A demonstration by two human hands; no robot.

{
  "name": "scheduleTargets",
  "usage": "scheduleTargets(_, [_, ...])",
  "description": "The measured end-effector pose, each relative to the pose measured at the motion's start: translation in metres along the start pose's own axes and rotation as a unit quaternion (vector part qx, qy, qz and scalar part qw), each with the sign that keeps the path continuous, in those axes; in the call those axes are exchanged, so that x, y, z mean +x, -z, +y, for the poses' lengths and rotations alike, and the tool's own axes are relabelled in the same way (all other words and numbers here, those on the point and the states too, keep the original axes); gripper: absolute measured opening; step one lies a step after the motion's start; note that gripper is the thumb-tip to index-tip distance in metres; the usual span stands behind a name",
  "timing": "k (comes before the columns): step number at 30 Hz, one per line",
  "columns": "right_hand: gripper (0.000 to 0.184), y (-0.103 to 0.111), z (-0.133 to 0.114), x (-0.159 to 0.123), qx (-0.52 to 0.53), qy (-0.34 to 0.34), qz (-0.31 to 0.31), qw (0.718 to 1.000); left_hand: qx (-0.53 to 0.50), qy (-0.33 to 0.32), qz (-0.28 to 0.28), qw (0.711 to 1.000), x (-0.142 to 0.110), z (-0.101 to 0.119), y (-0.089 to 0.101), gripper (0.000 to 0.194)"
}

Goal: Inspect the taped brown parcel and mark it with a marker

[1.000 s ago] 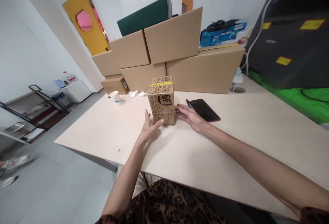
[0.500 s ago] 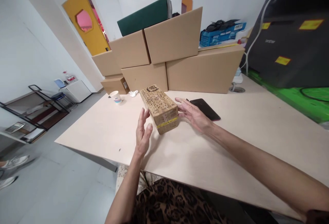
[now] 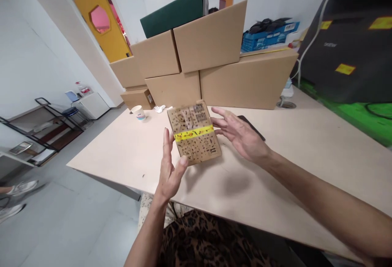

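Note:
A small cardboard box (image 3: 199,149) with dark speckles and a yellow tape band is tipped up between my hands, its end face toward me. Its lower edge seems to be off the table, with a shadow below. My left hand (image 3: 170,169) holds the left side, fingers partly behind it and thumb by the lower left corner. On the right side press the fingertips of my right hand (image 3: 241,136). Behind the right hand lies a flat black object (image 3: 252,126), mostly covered by it.
Large cardboard boxes (image 3: 239,83) are stacked along the table's back, a dark green box (image 3: 173,12) on top. A paper cup (image 3: 138,112) and crumpled tissue (image 3: 159,108) stand at back left. A black Brother-marked case (image 3: 330,63) is at right. At far left, a person's shoes (image 3: 23,187) show.
The small box has been tipped up from lying flat, so its taped end now faces me. Both hands have closed in on its sides.

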State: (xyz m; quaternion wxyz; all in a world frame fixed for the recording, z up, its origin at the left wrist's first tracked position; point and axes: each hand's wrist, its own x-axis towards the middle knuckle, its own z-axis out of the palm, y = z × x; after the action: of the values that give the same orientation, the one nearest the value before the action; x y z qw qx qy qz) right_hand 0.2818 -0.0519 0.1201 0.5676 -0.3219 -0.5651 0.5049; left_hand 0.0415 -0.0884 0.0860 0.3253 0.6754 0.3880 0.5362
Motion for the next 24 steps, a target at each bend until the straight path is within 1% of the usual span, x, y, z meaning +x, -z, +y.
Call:
scheduleTargets(3, [0.069, 0.0, -0.012, -0.002, -0.006, 0.012, 0.012, 1.0, -0.009, -0.035, -0.003, 0.999, -0.003, 0.01, 0.004, 0.092])
scheduleTargets(6, [0.065, -0.001, -0.007, 0.002, -0.005, 0.006, 0.025, 1.0, -0.005, -0.04, -0.005, 0.999, -0.003, 0.007, 0.004, 0.094])
scheduleTargets(10, [0.056, -0.004, 0.014, 0.008, 0.036, -0.032, 0.007, 0.999, 0.001, -0.01, -0.009, 1.0, 0.001, -0.004, 0.002, 0.09])
scheduleTargets(13, [0.052, -0.006, 0.031, 0.009, 0.056, -0.067, -0.007, 0.996, -0.006, 0.007, -0.002, 1.0, 0.003, -0.019, 0.0, 0.087])
scheduleTargets(17, [0.051, -0.007, 0.048, 0.005, 0.044, -0.085, -0.032, 0.995, -0.07, 0.042, -0.012, 0.997, 0.003, -0.041, -0.008, 0.09])
scheduleTargets(19, [0.05, -0.008, 0.051, 0.002, 0.036, -0.085, -0.051, 0.994, -0.102, 0.056, -0.013, 0.993, 0.002, -0.044, -0.012, 0.089])
scheduleTargets(21, [0.052, -0.008, 0.05, 0.0, 0.03, -0.084, -0.065, 0.994, -0.126, 0.077, -0.011, 0.989, 0.001, -0.037, -0.014, 0.086])
scheduleTargets(23, [0.057, -0.008, 0.043, -0.002, 0.02, -0.091, -0.075, 0.993, -0.171, 0.115, -0.009, 0.979, 0.003, -0.022, -0.014, 0.081])
scheduleTargets(24, [0.061, -0.007, 0.039, -0.002, 0.012, -0.1, -0.074, 0.992, -0.206, 0.141, -0.004, 0.968, 0.004, -0.013, -0.013, 0.079])
